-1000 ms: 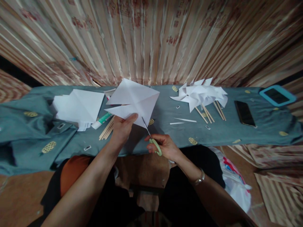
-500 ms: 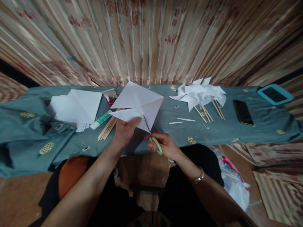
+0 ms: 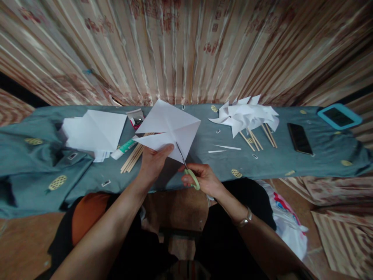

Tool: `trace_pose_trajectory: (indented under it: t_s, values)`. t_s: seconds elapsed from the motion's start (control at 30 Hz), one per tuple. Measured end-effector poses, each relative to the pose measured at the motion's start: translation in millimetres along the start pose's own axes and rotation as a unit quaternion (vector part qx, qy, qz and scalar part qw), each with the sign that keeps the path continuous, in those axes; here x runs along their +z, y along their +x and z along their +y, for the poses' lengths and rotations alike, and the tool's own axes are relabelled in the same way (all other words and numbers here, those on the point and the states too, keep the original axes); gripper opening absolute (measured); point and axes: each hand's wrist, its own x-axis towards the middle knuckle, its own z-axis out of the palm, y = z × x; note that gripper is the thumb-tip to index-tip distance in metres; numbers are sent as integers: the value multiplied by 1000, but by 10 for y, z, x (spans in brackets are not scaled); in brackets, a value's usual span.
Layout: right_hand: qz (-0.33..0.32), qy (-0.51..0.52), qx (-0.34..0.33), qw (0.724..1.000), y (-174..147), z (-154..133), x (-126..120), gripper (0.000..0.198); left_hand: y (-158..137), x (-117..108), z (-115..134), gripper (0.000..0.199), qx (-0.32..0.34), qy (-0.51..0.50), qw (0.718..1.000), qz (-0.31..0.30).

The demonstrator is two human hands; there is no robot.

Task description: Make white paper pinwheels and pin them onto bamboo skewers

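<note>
My left hand [image 3: 155,161] pinches a square sheet of white paper [image 3: 171,116] near its lower left, thumb on top and fingers underneath. The sheet has fold creases, and a slit runs in from its left corner towards the middle. In my right hand [image 3: 201,177] is a pair of scissors [image 3: 192,179] with pale green handles. Its blades lie at the paper's lower corner and point up towards the centre. Under and left of the sheet lies a bundle of wooden sticks [image 3: 131,159], partly hidden by the paper and my left hand.
Left are a stack of white paper [image 3: 99,130], a green-and-white tube [image 3: 125,147] and a small box of metal pieces [image 3: 135,118]. Paper strips [image 3: 227,147], paper pinwheels [image 3: 247,114] on sticks, a phone [image 3: 299,139] and a blue-framed tablet [image 3: 339,116] lie right on the cloth-covered table [image 3: 274,163].
The scissors' blades have come slightly closer together at the paper's lower corner. Both hands and the sheet stay almost in the same place.
</note>
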Motion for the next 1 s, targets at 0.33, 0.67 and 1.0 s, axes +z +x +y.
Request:
trace_pose_trajectory:
  t_s: [0.33,0.67,1.0]
  values:
    - [1,0,-27,1000,4,-13,-15,46,-52,16,-92,21,-26,-14,999,-28]
    - [1,-10,-28,1000,6,1,-27,44,-49,9,-108,21,-26,-9,999,-32]
    - [-3,7,-10,1000,0,-24,-30,47,-76,22,-99,18,-31,-18,999,-41]
